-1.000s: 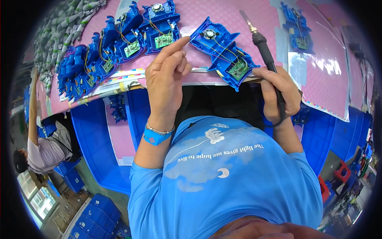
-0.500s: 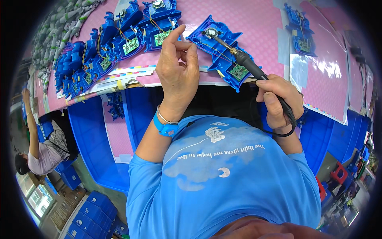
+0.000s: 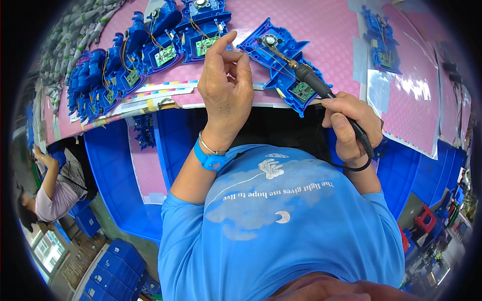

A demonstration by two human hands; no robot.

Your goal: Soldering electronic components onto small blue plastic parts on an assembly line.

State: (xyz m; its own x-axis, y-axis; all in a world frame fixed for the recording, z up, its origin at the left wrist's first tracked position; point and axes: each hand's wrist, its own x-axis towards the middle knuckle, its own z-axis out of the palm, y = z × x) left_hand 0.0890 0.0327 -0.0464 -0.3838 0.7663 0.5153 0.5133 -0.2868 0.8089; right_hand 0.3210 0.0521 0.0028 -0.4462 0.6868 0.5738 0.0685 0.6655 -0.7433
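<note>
A blue plastic housing (image 3: 281,55) with a green circuit board (image 3: 303,92) and a small round speaker lies on the pink worktop (image 3: 321,25) in front of me. My right hand (image 3: 349,123) grips a black soldering iron (image 3: 311,83), its metal tip resting by the speaker at the housing's top. My left hand (image 3: 226,90) hovers just left of the housing, fingers raised and pinched on a thin strand that I take for solder wire. A blue wrist strap (image 3: 208,159) circles my left wrist.
A row of several similar blue housings (image 3: 135,60) with boards runs along the worktop's left side. Another housing (image 3: 380,42) sits at the right. Blue bins (image 3: 113,170) stand under the table. Another person (image 3: 50,190) works at the far left.
The soldering iron has swung down from pointing away until its tip rests on the housing. My left hand has drawn back slightly and raised its fingers beside the housing.
</note>
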